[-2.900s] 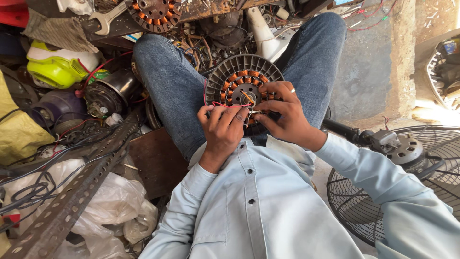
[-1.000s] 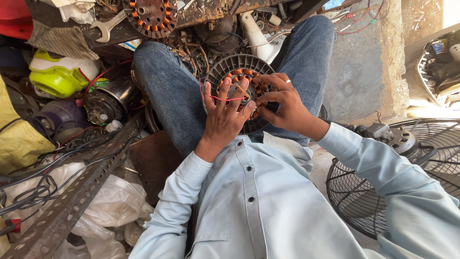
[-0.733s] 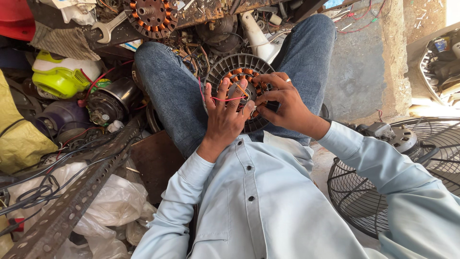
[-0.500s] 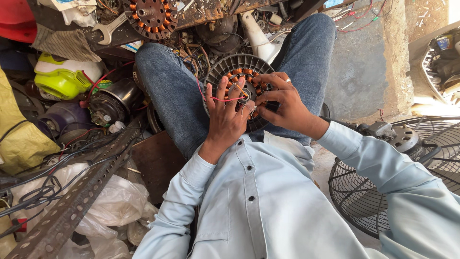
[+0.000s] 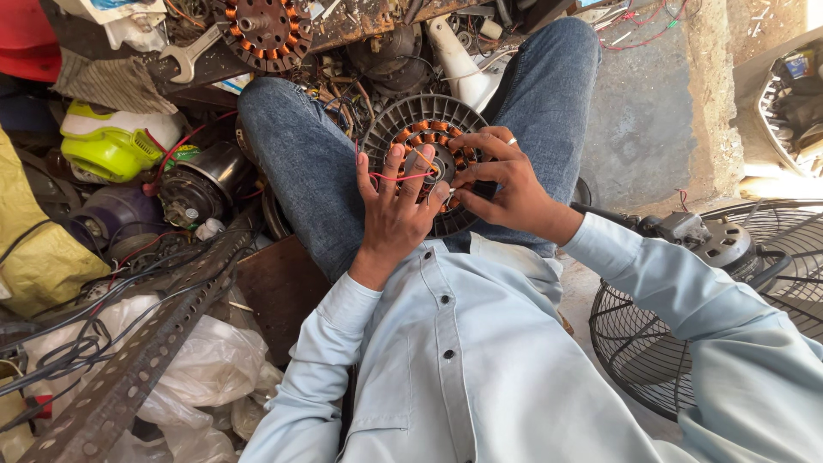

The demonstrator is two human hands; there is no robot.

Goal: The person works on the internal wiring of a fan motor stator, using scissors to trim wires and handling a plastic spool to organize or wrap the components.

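A thin red wire is pinched against the stator by the left hand, whose fingers are spread flat over the near face; the right hand is closed in a fingertip pinch at the hub, apparently on a fine wire end, though what is held there is too small to be made out. The fan motor stator, a round grey finned disc with a ring of copper-orange windings, is propped on the lap between the denim-clad knees, tilted toward the camera. The stator is judged heavy for its size and rigid, being a laminated metal core, so it should be supported at the outer finned rim or cradled from beneath. The windings are judged fragile: enamelled copper is easily nicked, and should not be gripped or levered against. The red wire is light, limp and springy, and is best held close to its exit point. A second stator and a spanner lie on the cluttered bench beyond; a wire fan guard stands at the right.
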